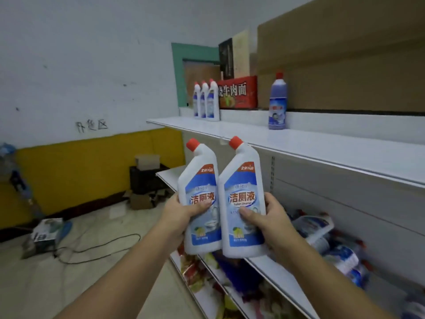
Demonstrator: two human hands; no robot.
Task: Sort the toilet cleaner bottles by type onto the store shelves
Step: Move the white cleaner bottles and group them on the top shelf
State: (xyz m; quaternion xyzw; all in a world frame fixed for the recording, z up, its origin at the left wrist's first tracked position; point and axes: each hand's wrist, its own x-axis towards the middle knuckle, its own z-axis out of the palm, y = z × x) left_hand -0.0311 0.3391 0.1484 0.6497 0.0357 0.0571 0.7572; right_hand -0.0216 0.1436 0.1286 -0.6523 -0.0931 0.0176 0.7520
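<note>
My left hand grips a white angled-neck toilet cleaner bottle with a red cap. My right hand grips a second, identical bottle. I hold both upright, side by side, below the front edge of the top white shelf. On that shelf three matching white bottles stand together at the far left end. A purple straight-neck bottle with a red cap stands alone further right. A pile of mixed cleaner bottles lies on the middle shelf at right.
A red noodle carton and large cardboard boxes stand at the back of the top shelf. Lower shelves hold colourful packets. On the floor lie a cable, a small box, a black crate and cardboard.
</note>
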